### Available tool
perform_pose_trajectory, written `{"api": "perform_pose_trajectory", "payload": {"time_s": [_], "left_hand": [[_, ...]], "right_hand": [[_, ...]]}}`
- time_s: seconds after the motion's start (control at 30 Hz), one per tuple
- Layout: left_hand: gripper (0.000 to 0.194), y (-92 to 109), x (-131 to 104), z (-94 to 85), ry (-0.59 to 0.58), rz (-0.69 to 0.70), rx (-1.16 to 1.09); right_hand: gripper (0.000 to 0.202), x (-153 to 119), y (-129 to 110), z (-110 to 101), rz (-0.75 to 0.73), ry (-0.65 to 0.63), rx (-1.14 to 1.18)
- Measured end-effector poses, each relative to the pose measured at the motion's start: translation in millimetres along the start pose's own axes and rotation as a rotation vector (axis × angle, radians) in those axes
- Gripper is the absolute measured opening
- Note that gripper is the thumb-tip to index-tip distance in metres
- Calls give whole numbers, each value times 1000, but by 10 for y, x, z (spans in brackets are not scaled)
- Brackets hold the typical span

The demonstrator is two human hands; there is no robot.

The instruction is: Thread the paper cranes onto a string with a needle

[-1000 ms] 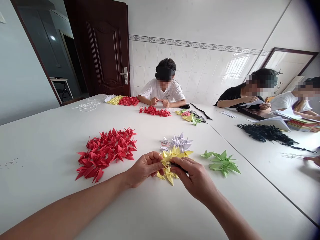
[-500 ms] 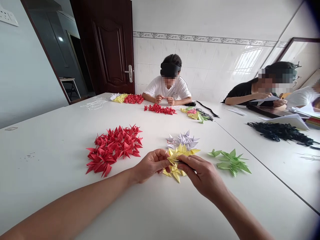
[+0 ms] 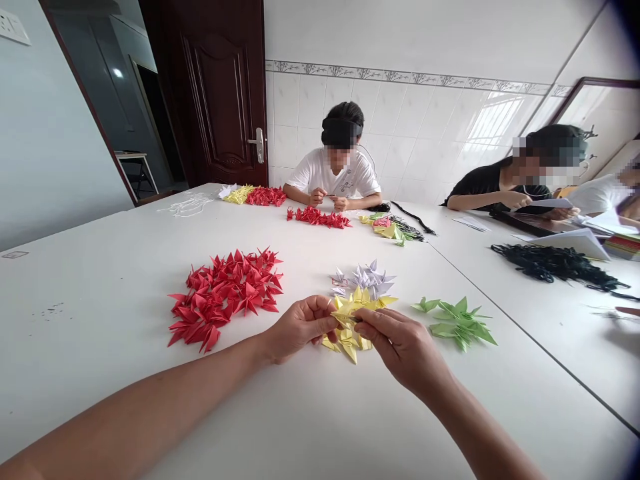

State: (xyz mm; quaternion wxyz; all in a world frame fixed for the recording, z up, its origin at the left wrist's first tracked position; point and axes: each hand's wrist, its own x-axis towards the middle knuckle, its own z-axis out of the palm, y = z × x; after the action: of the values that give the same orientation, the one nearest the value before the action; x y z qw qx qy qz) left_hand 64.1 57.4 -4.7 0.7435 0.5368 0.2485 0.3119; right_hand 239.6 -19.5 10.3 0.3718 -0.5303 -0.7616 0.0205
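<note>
Just above the yellow pile, my left hand (image 3: 306, 328) pinches a yellow paper crane (image 3: 343, 320) between thumb and fingers. My right hand (image 3: 400, 337) is closed from the other side, its thumb and fingertips meeting at the crane. A small dark thing (image 3: 357, 319) shows at those right fingertips; its kind is too small to make out. More yellow paper cranes (image 3: 349, 347) lie beneath and behind both hands, partly hidden. White paper cranes (image 3: 367, 279) sit right behind them. Green paper cranes (image 3: 463, 323) lie to the right, and a big heap of red paper cranes (image 3: 227, 293) to the left.
Across the white table (image 3: 125, 280), a person in a white shirt (image 3: 340, 175) works beside red cranes (image 3: 317, 218). At right, a person in black (image 3: 483, 180) holds paper near a heap of black cords (image 3: 555, 263). White strings (image 3: 185, 205) lie at the far left.
My hands stay at the yellow crane, with the right fingertips shifted slightly at it. The view has moved a little. The person in black has turned and lowered the paper; something brownish shows at the right edge.
</note>
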Motion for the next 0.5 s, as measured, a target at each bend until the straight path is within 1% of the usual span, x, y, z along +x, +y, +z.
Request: {"api": "perform_pose_trajectory", "payload": {"time_s": [0.1, 0.23, 0.3, 0.37, 0.43, 0.5], "left_hand": [[31, 19, 8, -21, 74, 30, -20], [23, 23, 29, -73, 171, 67, -12], [21, 15, 37, -94, 176, 67, 11], [20, 8, 39, -106, 157, 68, 31], [20, 6, 37, -112, 130, 82, 65], [19, 4, 29, -114, 105, 106, 124]], "right_hand": [[25, 10, 58, -16, 77, 49, 8], [27, 27, 197, -61, 251, 141, -26], [31, 40, 269, -95, 342, 199, -46], [37, 53, 333, -137, 435, 233, -69], [42, 63, 382, -183, 535, 196, -101], [41, 64, 417, -222, 606, 105, -129]]}}
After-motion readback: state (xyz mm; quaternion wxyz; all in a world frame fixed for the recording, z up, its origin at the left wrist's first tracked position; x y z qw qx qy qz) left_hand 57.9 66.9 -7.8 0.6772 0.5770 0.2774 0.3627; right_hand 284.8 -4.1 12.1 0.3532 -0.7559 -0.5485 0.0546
